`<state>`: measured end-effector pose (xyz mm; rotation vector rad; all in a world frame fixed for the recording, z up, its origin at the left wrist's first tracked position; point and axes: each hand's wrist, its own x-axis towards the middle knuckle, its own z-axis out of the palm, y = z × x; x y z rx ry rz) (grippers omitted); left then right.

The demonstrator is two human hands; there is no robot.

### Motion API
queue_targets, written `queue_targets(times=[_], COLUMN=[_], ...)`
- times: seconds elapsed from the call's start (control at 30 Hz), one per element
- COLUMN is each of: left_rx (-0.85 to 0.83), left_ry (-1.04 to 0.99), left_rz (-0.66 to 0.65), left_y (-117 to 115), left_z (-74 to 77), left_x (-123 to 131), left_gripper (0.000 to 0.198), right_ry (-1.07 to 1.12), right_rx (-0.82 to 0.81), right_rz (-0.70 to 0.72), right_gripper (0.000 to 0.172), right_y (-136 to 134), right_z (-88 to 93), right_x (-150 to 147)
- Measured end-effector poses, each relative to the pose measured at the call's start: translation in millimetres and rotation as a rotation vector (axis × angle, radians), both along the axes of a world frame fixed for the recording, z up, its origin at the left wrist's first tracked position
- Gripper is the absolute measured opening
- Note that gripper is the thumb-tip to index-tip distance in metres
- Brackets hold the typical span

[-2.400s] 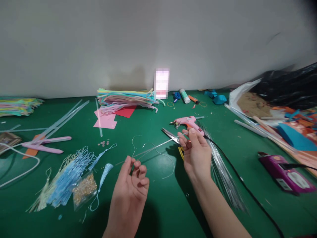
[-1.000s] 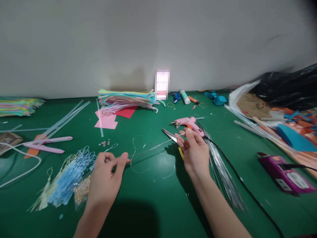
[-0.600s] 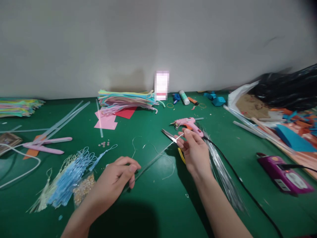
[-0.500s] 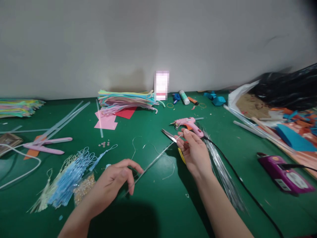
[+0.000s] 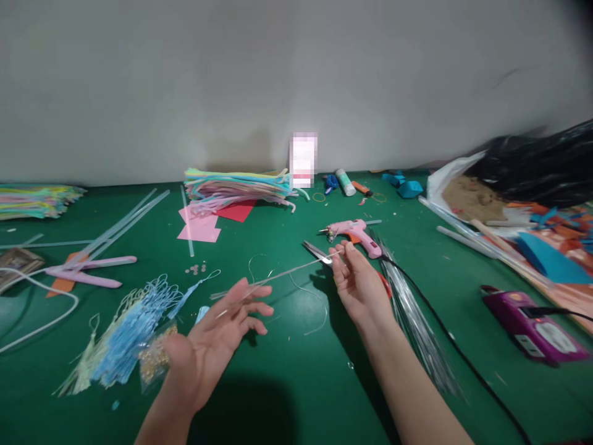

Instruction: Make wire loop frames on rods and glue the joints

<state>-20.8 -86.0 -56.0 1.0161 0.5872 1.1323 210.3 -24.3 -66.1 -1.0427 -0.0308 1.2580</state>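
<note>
My right hand (image 5: 364, 281) pinches one end of a thin, pale wire (image 5: 296, 267), which slants down to the left across the green table. Palm up and fingers spread, my left hand (image 5: 222, 337) is at the wire's other end, which passes over its fingertips without being gripped. Partly hidden by the right hand, scissors (image 5: 316, 250) lie beneath it. Beyond that hand is a pink glue gun (image 5: 352, 232). A bundle of silvery wires (image 5: 412, 309) lies right of the hand. Left of my left hand are blue tassels (image 5: 130, 327) and a small bag of gold beads (image 5: 157, 355).
Pipe cleaners (image 5: 238, 185) are piled at the back near a lit, pixelated screen (image 5: 303, 159). A black cord (image 5: 445, 330) runs toward the front right, near a purple device (image 5: 532, 327). Pink pliers-like handles (image 5: 92, 272) and glue sticks (image 5: 123, 225) lie left.
My left hand has turned palm up and opened its fingers. The wire's left end has swung upward. My right hand keeps its pinch, nearly in place.
</note>
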Motion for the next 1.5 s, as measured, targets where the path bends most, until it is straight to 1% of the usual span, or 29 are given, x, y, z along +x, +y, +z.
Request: queue_targets(times=[0.07, 0.13, 0.2, 0.27, 0.33, 0.4, 0.43, 0.5, 0.6, 0.73, 0.87, 1.07, 1.17, 1.3, 1.4, 1.5], left_rx=[0.018, 0.074, 0.181, 0.318, 0.493, 0.648, 0.699, 0.735, 0.715, 0.614, 0.52, 0.216, 0.074, -0.149, -0.28, -0.437], left_ry=[0.041, 0.176, 0.418, 0.706, 0.947, 1.111, 1.164, 1.223, 1.234, 1.203, 1.141, 0.913, 0.841, 0.73, 0.602, 0.471], left_rz=[0.055, 0.133, 0.217, 0.319, 0.467, 0.63, 0.704, 0.805, 0.864, 0.873, 0.83, 0.754, 0.716, 0.62, 0.521, 0.399], left_y=[0.1, -0.4, -0.9, -0.7, 0.7, 2.6, 3.4, 4.0, 2.3, -0.9, -1.9, -1.9, -0.8, 0.7, 1.1, -0.6], left_z=[-1.5, -4.4, -8.4, -11.9, -13.5, -12.4, -10.9, -7.1, -1.0, 4.6, 8.2, 13.3, 13.8, 11.1, 8.9, 7.1], left_x=[2.9, 4.9, 5.6, 5.3, 4.7, 4.2, 4.1, 3.9, 3.8, 4.0, 5.2, 7.4, 4.8, -1.9, -6.0, -8.8], left_gripper=[0.069, 0.067, 0.063, 0.058, 0.055, 0.051, 0.048, 0.039, 0.027, 0.018, 0.016, 0.012, 0.012, 0.017, 0.02, 0.017], right_ry=[0.014, 0.021, 0.019, 0.01, 0.002, -0.009, -0.017, -0.031, -0.033, -0.034, -0.047, -0.067, -0.074, -0.104, -0.134, -0.163], right_rx=[0.004, 0.014, 0.023, 0.027, 0.028, 0.031, 0.034, 0.04, 0.047, 0.051, 0.052, 0.067, 0.066, 0.083, 0.095, 0.126], right_rz=[-0.012, -0.025, -0.03, -0.031, -0.035, -0.033, -0.028, -0.02, -0.021, -0.022, -0.015, -0.011, -0.009, -0.004, 0.009, 0.029], right_gripper=[0.001, 0.002, 0.002, 0.005, 0.006, 0.007, 0.007, 0.008, 0.006, 0.007, 0.01, 0.015, 0.018, 0.02, 0.025, 0.027], right_y=[-0.3, -0.4, -0.4, -0.4, -0.7, -1.3, -1.7, -2.6, -3.3, -3.1, -3.5, -4.4, -4.0, -3.3, -3.4, -3.5], right_z=[0.3, -0.2, -1.6, -3.3, -4.5, -4.7, -4.4, -3.2, -1.5, -0.8, -1.4, -1.9, -2.2, -2.6, -2.7, -2.4], right_x=[-0.8, -0.6, 0.6, 2.1, 3.1, 3.0, 2.5, 0.8, -2.0, -3.6, -2.9, -2.1, -1.7, 0.0, 2.1, 4.8])
